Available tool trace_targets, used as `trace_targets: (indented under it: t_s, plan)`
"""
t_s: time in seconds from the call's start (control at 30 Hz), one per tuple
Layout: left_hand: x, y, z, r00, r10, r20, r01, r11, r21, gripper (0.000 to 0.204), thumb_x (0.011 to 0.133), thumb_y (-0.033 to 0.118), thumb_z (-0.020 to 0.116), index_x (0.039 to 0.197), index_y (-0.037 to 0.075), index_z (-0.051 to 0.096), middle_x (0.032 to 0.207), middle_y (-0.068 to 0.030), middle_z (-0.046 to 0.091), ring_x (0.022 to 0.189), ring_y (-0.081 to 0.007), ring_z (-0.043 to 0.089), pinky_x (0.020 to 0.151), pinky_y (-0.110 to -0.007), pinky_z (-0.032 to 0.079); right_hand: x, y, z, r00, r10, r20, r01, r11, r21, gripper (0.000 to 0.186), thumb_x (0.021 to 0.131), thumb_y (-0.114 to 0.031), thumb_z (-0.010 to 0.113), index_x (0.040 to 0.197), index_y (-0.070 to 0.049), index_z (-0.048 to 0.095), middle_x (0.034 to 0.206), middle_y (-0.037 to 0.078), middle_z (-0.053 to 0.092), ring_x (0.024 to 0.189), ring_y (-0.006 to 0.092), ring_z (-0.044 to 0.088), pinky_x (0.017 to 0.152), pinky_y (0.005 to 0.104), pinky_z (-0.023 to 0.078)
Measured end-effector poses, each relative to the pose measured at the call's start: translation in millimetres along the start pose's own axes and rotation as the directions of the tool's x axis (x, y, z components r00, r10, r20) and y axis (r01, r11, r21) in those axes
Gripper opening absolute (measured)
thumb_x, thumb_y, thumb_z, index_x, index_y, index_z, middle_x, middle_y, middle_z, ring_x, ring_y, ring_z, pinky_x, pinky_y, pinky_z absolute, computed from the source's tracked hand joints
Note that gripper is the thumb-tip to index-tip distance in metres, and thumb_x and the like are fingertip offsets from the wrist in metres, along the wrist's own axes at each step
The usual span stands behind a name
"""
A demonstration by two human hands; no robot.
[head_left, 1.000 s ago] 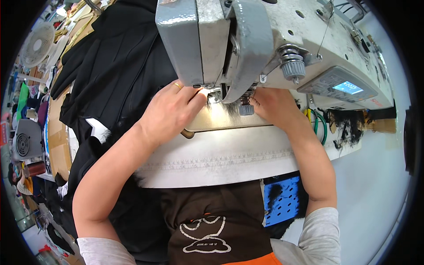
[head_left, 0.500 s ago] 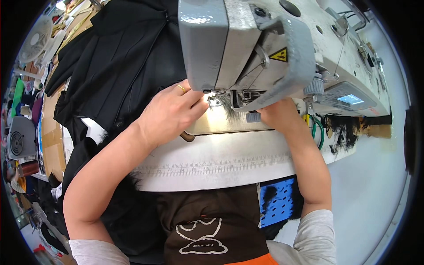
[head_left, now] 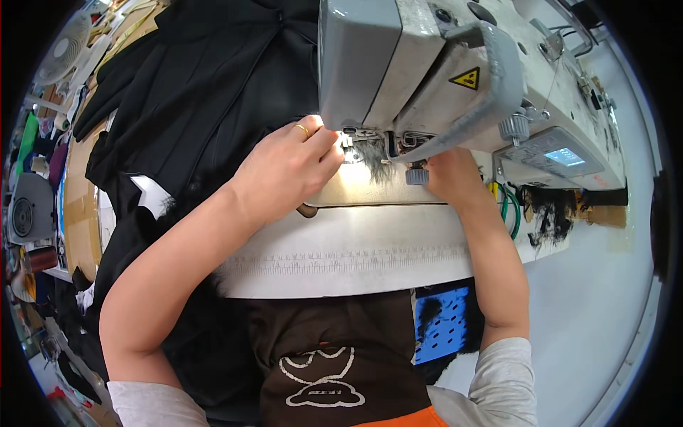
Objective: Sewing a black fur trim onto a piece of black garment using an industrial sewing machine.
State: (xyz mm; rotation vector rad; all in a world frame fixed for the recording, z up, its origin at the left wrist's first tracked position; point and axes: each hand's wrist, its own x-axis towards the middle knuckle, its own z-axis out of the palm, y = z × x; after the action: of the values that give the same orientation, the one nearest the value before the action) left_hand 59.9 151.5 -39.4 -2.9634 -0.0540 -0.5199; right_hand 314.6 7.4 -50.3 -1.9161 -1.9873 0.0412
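Black fur [head_left: 370,165] btwn left hand [head_left: 288,167] & right hand [head_left: 448,178] (under needle).

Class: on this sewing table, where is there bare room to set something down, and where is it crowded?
Free: the pale table right of the right forearm, below the tangle of dark fluff. Also the strip along the ruler markings between the arms. Crowded: under the sewing machine, where left hand and right hand meet; black cloth covers the left.

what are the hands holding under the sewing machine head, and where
Left hand pinches black furry fabric at its edge by the needle; the right hand is mostly hidden, its hold cannot be told.
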Motion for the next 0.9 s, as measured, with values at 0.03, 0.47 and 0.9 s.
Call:
trace_targets:
  t_s: [0.03,0.47,0.9]
  plan:
    - [0.4,1.2,-0.2,1.0,0.0,0.0,0.0,1.0,-0.002,0.017,0.078,0.007,0.068,0.095,0.006,0.066,0.103,-0.0071,0.058,0.109,-0.0235,0.058,0.095,-0.031,0.056,1.5,0.4,-0.8,0.999,-0.036,-0.022,0.036,0.999,0.01,0.028,0.097,-0.033,0.064,0.086,-0.009,0.07,0.078,0.012,0.069,0.076,0.0356,0.069,0.064,0.0465,0.055]
    - [-4.0,-0.2,1.2,0.987,-0.148,-0.069,0.139,0.984,-0.115,0.019,0.079,0.008,0.068,0.097,0.007,0.06,0.108,-0.0079,0.061,0.106,-0.0244,0.063,0.09,-0.033,0.056,6.8,-1.8,-5.7,0.967,-0.232,-0.109,0.217,0.967,-0.131,0.009,0.093,-0.018,0.066,0.092,-0.01,0.068,0.081,0.008,0.068,0.077,0.0309,0.069,0.064,0.0437,0.055]
    - [-13.4,7.9,-6.0,0.972,-0.142,-0.19,0.113,0.982,-0.154,0.029,0.076,0.005,0.066,0.105,0.005,0.064,0.109,-0.0073,0.062,0.108,-0.0274,0.063,0.095,-0.039,0.054,1.8,-28.3,-4.8,0.941,-0.326,-0.094,0.322,0.945,-0.054,0.025,0.079,-0.009,0.068,0.104,-0.008,0.072,0.104,0.008,0.066,0.098,0.0269,0.065,0.083,0.0376,0.055]
